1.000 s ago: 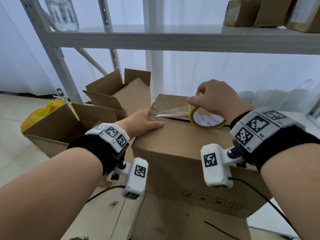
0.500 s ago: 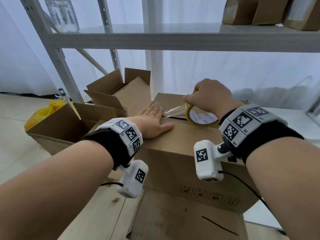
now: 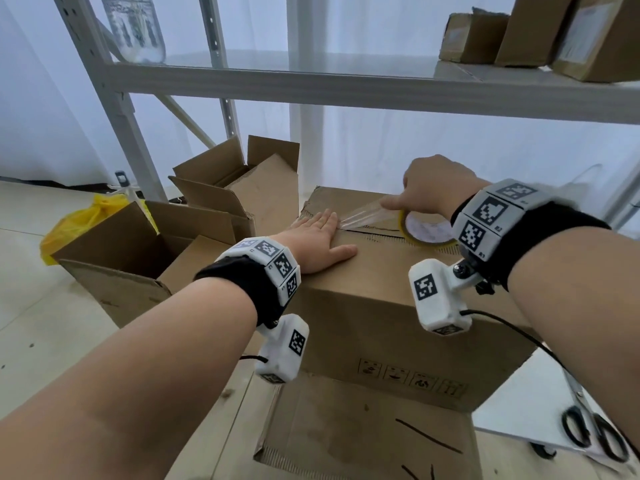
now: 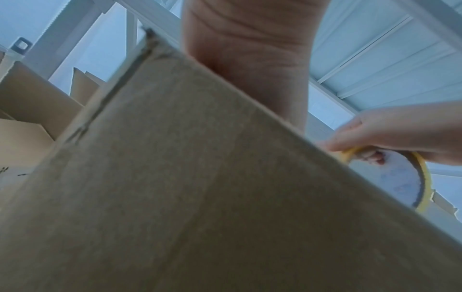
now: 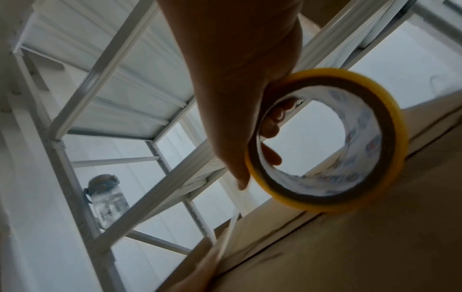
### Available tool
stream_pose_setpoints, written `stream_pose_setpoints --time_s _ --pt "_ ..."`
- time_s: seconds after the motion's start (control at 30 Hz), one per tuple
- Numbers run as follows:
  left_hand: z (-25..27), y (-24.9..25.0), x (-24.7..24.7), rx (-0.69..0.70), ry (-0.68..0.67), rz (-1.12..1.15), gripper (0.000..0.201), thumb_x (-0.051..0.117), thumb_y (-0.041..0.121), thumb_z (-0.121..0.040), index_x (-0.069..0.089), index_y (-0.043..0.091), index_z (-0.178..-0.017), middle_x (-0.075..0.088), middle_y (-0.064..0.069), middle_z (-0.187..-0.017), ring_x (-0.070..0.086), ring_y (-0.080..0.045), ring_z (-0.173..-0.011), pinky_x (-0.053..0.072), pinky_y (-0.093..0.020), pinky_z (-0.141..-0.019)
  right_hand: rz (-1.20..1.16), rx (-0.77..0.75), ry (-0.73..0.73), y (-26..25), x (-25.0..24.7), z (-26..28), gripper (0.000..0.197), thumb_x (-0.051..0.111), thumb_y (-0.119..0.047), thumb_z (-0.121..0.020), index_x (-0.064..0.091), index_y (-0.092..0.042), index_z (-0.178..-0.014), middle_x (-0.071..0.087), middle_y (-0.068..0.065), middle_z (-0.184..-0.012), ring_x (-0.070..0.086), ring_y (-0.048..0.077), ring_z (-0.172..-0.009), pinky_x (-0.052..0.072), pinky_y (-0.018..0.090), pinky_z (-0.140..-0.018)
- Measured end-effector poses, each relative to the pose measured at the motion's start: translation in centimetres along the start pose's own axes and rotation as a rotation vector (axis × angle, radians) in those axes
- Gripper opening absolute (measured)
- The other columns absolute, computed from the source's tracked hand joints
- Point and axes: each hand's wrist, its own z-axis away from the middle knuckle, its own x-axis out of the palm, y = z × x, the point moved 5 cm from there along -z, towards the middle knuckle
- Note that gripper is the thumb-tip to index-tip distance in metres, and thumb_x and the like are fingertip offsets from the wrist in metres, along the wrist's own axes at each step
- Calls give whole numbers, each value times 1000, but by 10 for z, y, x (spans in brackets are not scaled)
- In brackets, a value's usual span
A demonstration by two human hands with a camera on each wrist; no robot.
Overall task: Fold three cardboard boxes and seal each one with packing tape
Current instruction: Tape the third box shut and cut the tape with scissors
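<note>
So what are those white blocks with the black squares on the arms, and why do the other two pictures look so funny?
Those blocks are small cameras strapped to a person's wrists. The big picture comes from a camera on the person's head, looking down. The two odd pictures come from the wrist cameras, looking up along each hand. The left hand lies flat on the closed cardboard box, pressing down the end of the clear tape strip. The right hand grips the yellow tape roll, fingers hooked through its hole, and stretches tape over the seam. Open boxes stand to the left, and scissors lie on the right.
</note>
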Motion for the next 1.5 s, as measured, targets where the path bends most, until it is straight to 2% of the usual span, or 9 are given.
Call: stream_pose_setpoints --time_s 0.13,0.23,0.4,0.6,0.77,1.0,1.17,1.33,1.5 --pt "-2 3 1 4 -6 -8 81 23 64 -95 -6 15 -153 -10 -2 -160 -7 -13 -147 -5 -30 -118 86 7 3 10 2 7 52 56 -64 -83 61 -12 -83 61 1 -81 59 21 -80 41 30 -61" --pt "-6 1 4 -4 -12 -19 81 22 64 -94 -5 16 -153 -10 -2 -160 -8 -13 -147 -6 -32 -119 -57 28 47 22 -1 7 48 59 -60 -82 64 -13 -91 63 1 -90 57 21 -88 44 34 -71" --pt "-7 6 5 -31 -40 -37 82 20 66 -94 -6 15 -152 -13 -4 -160 -11 -15 -147 -7 -34 -119 -582 132 133 50 15 21 46 68 -53 -79 52 -11 -71 50 2 -71 46 16 -67 35 29 -60" --pt "-7 38 8 -25 -74 -75 88 17 68 -93 -7 7 -152 -14 -10 -159 -11 -20 -147 -5 -34 -119 -554 136 168 41 19 22 37 67 -46 -79 50 -14 -71 49 0 -71 46 17 -71 33 29 -57" --pt "-16 62 13 39 -92 -48 86 17 66 -94 -6 8 -152 -15 -10 -159 -11 -20 -147 -4 -35 -120 -388 102 188 27 19 22 41 61 -49 -82 56 -14 -101 52 1 -95 47 20 -90 37 33 -75" --pt "0 -2 2 -40 -47 -57 88 18 70 -91 -6 12 -152 -12 -6 -160 -10 -17 -147 -5 -32 -117 -411 115 190 31 16 26 53 56 -49 -85 57 -12 -122 59 7 -120 53 27 -110 43 38 -87" --pt "-9 13 1 -146 -27 -103 99 19 76 -86 -5 6 -151 -9 -12 -160 -6 -22 -148 -1 -37 -120 -445 111 199 35 16 31 53 57 -50 -86 57 -8 -119 59 7 -113 51 23 -101 40 34 -81" --pt "-20 34 4 -59 11 -6 98 25 76 -86 -4 12 -153 -9 -4 -161 -7 -16 -148 -3 -37 -119 -458 97 211 39 12 29 56 59 -56 -84 58 -8 -113 53 1 -98 44 17 -92 37 31 -78" --pt "-11 -3 0 -49 21 -11 91 25 76 -85 0 22 -153 -3 4 -161 -3 -13 -147 -3 -38 -119 -526 93 226 17 14 21 44 64 -54 -80 53 -11 -78 47 -3 -70 49 18 -77 33 27 -61"
